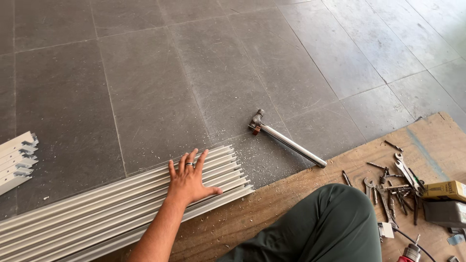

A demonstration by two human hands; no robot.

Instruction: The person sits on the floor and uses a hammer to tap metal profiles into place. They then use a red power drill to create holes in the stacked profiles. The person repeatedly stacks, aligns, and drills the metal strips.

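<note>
— Where's the left hand (188, 180) right now?

— Flat on the strips (121, 208) — a bundle of long pale metal strips lying side by side on the floor (145, 73), their near ends reaching the edge of the board (272, 204). The fingers (191, 160) are spread open, palm down, pressing on top near the strip ends; they grip nothing.

— And the right hand?

— Out of view. Only a knee (330, 223) in dark green trousers shows, on the board.

— So which step would you call this?

— I'd judge it as squaring up or steadying the bundle — the ends look nearly flush, with metal shavings scattered just beyond them.

— What does the next move ask for?

— Probably even pressure, so that no strip slides out of line. A hammer (286, 139) lies on the floor just past the strip ends, within reach, and wrenches and bits (395, 184) sit on the board to the right, well apart from the hand.

— Anything else nearby?

— More strip ends (17, 160) at the far left edge.
</note>
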